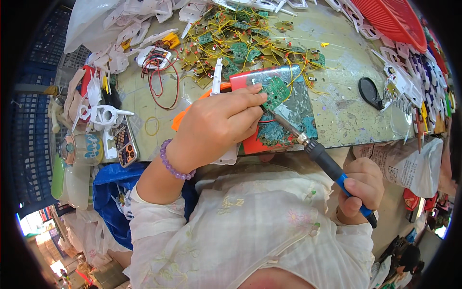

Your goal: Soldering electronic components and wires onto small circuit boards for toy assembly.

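Note:
My left hand (219, 113), a purple bead bracelet at its wrist, pinches a small green circuit board (276, 92) by its near-left edge. In my right hand (362, 188) is a soldering iron (323, 158) with a blue and black handle. Its metal tip reaches the board's lower edge, close to my left fingertips; whether they touch I cannot tell. Under the board lies a red pad (251, 143) with a worn, grey-green smeared surface. Partly hidden beneath my left hand are an orange piece (179, 120) and a white plastic part (217, 76).
Green circuit boards with yellow wires (240, 50) are heaped at the back. White plastic casings (103, 118) lie left, beside a phone (126, 144) and red wires (163, 86). At right are a black ring (370, 93), more white parts (399, 84) and a red basket (392, 19).

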Available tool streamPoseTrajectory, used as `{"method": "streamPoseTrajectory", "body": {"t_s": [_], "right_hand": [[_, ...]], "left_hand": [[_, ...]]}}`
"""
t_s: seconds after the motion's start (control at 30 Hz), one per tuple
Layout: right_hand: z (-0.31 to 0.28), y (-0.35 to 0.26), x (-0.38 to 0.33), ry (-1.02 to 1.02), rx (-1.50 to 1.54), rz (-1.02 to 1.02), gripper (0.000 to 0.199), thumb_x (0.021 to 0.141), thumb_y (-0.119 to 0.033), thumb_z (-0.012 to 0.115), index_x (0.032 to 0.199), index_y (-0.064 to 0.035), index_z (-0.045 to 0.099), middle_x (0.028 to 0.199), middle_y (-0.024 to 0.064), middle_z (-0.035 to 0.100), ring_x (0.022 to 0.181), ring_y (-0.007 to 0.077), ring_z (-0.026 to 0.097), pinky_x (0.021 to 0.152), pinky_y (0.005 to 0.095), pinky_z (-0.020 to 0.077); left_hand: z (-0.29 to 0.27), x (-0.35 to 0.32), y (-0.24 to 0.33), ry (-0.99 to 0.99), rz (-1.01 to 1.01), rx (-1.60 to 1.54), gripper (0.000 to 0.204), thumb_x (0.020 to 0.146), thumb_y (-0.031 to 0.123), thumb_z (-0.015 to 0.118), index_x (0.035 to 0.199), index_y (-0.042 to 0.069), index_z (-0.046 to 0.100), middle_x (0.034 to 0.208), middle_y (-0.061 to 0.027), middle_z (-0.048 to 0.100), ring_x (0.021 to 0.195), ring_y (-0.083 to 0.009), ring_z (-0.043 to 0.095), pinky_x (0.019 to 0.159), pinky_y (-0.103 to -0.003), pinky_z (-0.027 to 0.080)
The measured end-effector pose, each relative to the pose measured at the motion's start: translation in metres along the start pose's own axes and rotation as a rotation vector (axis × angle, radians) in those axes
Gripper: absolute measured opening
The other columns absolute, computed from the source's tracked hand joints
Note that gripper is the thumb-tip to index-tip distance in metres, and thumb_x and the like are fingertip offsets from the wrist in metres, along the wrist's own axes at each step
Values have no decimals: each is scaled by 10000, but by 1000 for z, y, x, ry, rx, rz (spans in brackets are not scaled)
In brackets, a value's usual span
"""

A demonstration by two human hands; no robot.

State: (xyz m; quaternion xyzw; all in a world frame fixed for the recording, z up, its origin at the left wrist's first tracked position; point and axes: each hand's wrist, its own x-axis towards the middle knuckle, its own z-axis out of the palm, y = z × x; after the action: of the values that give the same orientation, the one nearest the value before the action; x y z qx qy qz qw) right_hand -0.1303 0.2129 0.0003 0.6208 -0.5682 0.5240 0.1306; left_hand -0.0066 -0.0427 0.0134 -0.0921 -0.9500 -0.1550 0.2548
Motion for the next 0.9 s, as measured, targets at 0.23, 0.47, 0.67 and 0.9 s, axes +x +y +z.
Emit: {"method": "streamPoseTrajectory", "body": {"t_s": [0.23,0.47,0.67,0.9], "right_hand": [[-8,1,-2,-123,32,-111,268,919,-272,561,1008,-19,565,741,61,605,556,190,565,426,304,378],[-10,-2,3,-206,-29,-179,322,916,-325,583,1006,-17,564,744,61,604,567,174,565,419,280,374],[-7,-1,-3,-135,-6,-188,341,923,-345,574,1020,-18,562,740,61,604,580,174,567,416,285,374],[-8,-3,1,-182,-32,-176,358,930,-360,561,991,-7,550,722,63,596,562,177,564,420,290,405]], "left_hand": [[0,0,1,6,2,-10,168,680,9,722,837,24,662,996,-75,684,977,-241,668,751,-315,565],[-1,0,1,1,7,8,179,678,14,726,844,26,660,1003,-74,683,978,-239,668,745,-313,565],[-2,1,2,2,12,19,177,679,17,727,842,30,659,1005,-71,683,980,-234,667,739,-311,565],[-1,1,2,2,10,15,167,683,17,724,835,30,657,1004,-66,682,981,-231,667,735,-313,565]]}}
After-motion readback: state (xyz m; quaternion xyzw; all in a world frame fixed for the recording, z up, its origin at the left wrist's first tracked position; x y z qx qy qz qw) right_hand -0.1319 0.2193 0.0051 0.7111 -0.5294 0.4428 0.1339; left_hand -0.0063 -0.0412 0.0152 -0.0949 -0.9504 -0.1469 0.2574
